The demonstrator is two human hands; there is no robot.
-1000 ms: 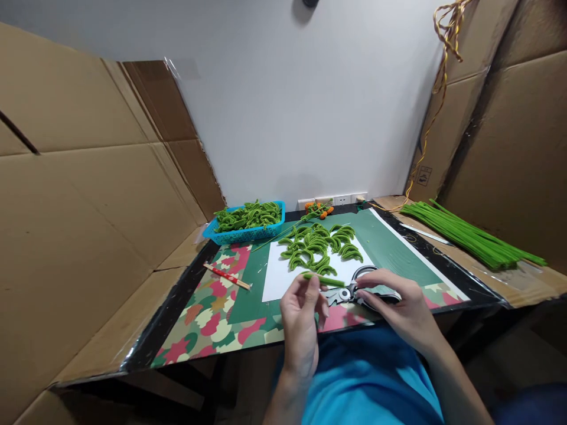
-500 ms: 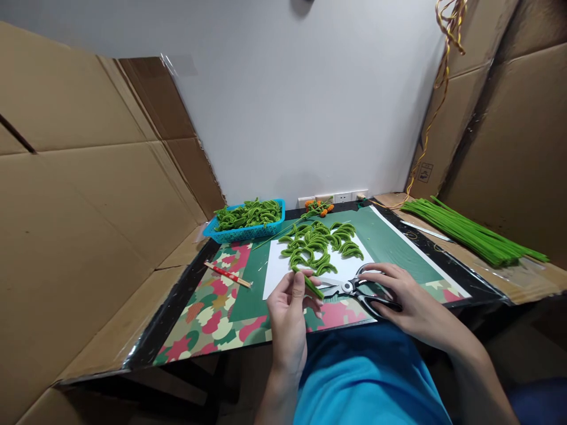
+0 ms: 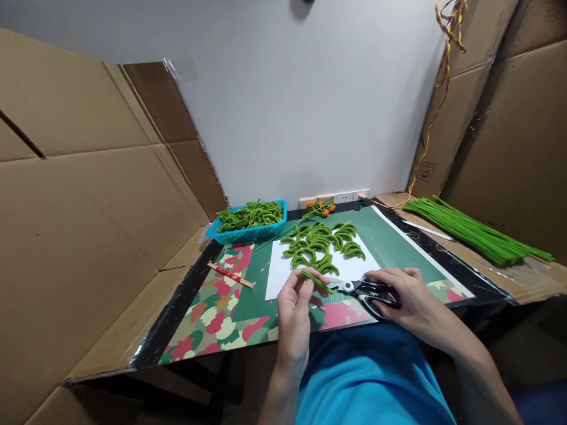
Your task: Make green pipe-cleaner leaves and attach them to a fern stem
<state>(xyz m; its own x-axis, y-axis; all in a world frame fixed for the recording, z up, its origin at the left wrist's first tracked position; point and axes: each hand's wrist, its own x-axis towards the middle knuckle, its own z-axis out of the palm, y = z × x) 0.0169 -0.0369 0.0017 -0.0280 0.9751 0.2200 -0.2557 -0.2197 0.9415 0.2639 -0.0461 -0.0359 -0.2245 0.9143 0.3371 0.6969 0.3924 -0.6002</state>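
Observation:
Between the thumb and fingers of my left hand [image 3: 296, 304] is a short green pipe cleaner piece [image 3: 318, 281], held slantwise over the near edge of the white paper [image 3: 277, 274]. My right hand [image 3: 405, 295] grips the black handles of a pair of scissors [image 3: 349, 286]. The blades point left and meet the pipe cleaner's lower end, partly hidden behind it. Just beyond my hands, several curved green pipe cleaner pieces [image 3: 316, 242] lie in clusters on the paper.
A blue basket [image 3: 248, 234] heaped with twisted green pieces stands at the back left. Chopsticks in a red wrapper [image 3: 230, 275] lie left. Orange-and-green flowers [image 3: 321, 208] rest near the wall. A bundle of long green pipe cleaners [image 3: 476, 230] lies right, beside a white blade-like strip [image 3: 429, 229].
My left hand has shifted slightly right, bringing the pipe cleaner closer to the scissors' pivot. The scissor blades have closed up and the handles have come closer together.

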